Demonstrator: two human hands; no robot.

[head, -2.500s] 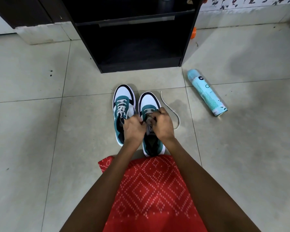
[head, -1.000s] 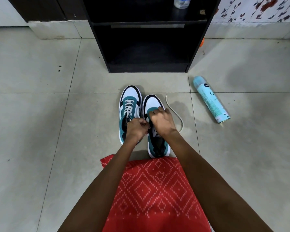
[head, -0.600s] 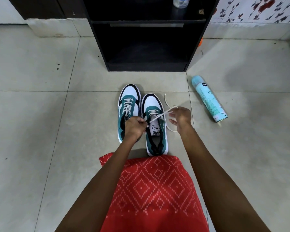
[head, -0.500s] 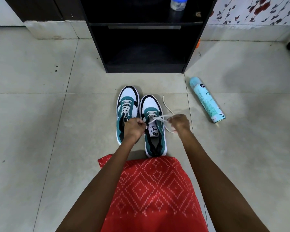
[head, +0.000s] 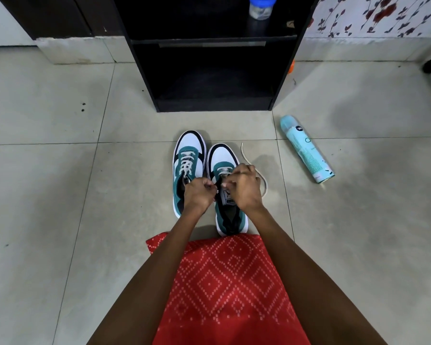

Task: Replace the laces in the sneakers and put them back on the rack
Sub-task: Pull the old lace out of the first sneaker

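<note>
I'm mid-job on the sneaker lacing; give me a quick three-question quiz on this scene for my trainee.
1. Fill in: the jar on the rack's shelf has a ____ lid.
2. Where does the loose end of the lace lie? A) on the floor, beside the sneaker under the right hand; B) inside the rack; C) on the red cloth.
3. True or false: the spray can stands upright on the floor.

Key: 1 blue; 2 A; 3 false, it lies on its side.
</note>
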